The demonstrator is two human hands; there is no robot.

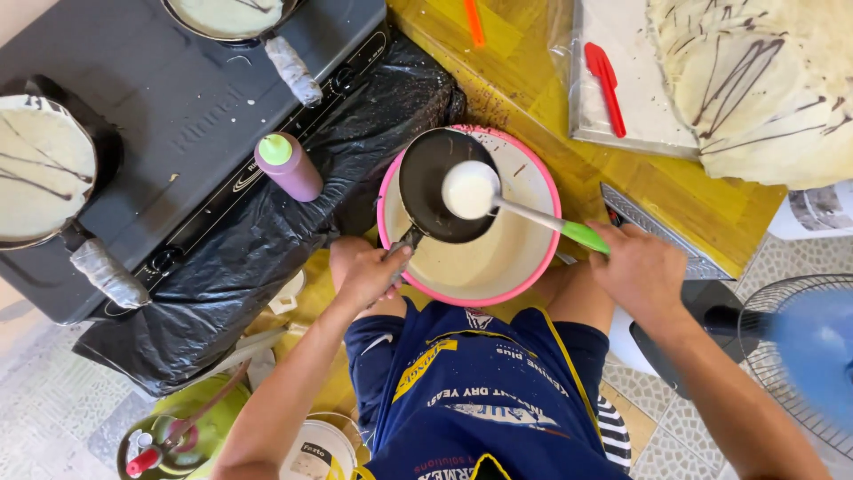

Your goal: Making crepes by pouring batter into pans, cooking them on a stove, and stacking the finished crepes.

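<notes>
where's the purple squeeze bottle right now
In the head view, the purple squeeze bottle stands left of centre on the black plastic sheet, between the stove and the pink bowl.

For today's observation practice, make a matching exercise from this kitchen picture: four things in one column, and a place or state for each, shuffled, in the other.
Things:
1. small black pan
2. ladle
3. purple squeeze bottle
4. red spatula

Places or states:
A. standing on black plastic beside the stove
B. lying on the tray of finished crepes
C. held by its handle in the left hand, over the pink-rimmed bowl
D. full of white batter, held in the right hand

Pairs: 1-C, 2-D, 3-A, 4-B
</notes>
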